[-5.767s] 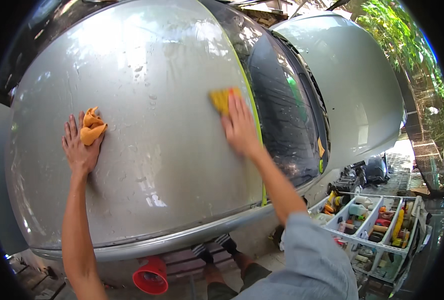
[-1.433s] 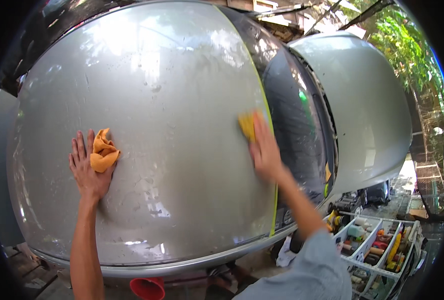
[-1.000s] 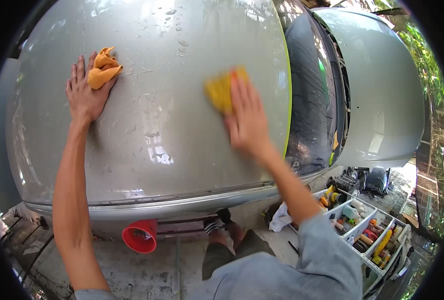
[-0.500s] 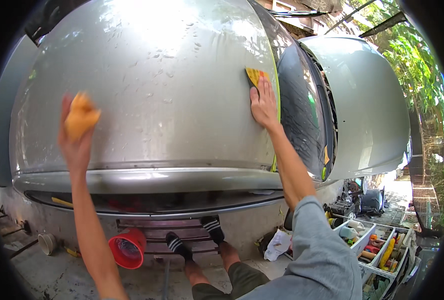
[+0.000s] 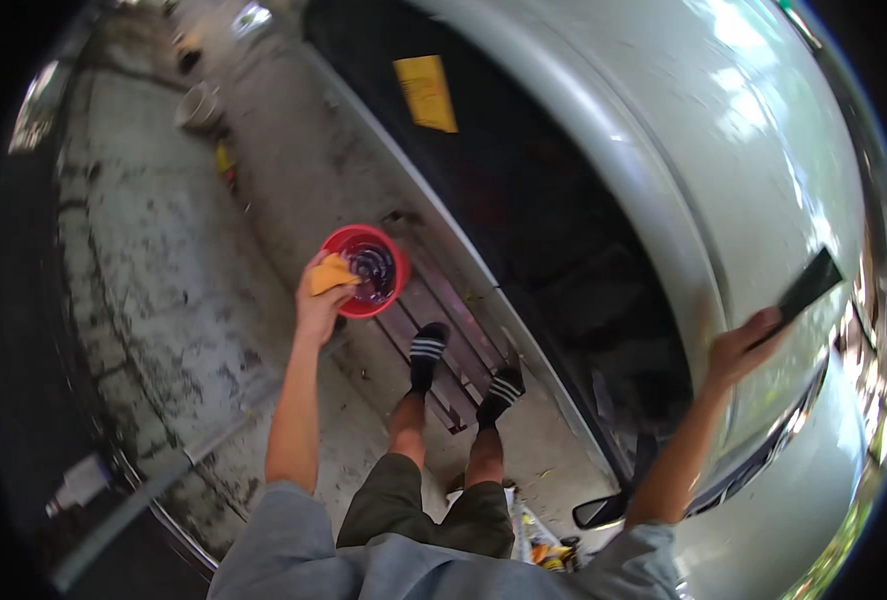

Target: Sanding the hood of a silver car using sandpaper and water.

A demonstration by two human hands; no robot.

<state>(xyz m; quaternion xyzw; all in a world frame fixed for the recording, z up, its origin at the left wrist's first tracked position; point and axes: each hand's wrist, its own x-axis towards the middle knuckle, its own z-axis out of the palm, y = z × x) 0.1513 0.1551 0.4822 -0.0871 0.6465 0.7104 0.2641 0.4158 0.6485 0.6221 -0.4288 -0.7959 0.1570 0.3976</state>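
Note:
My left hand [image 5: 314, 308] is closed round an orange sponge [image 5: 330, 274], over the left part of a red bucket [image 5: 402, 268]. Dark liquid with bright reflections shows inside the bucket. Off to the right, my right hand [image 5: 740, 350] grips a stiff flat piece that looks like folded sandpaper [image 5: 812, 288], its dark face showing. That piece is held beside the silver car roof [image 5: 754, 190]; whether it touches the paint I cannot tell. A yellow sheet [image 5: 426, 94] lies against the car's dark side window [image 5: 534, 200].
My feet in striped slippers [image 5: 428, 345] stand on a slatted bench [image 5: 444, 290] alongside the car. A side mirror [image 5: 600, 512] juts out near my right arm. A pale pot [image 5: 199, 108] sits on the concrete floor [image 5: 164, 260], and a metal bar [image 5: 144, 500] crosses at lower left.
My view has swung down and left toward the floor. My left hand has carried the sponge from above the roof to the bucket. My right hand has lifted from lying flat on the roof.

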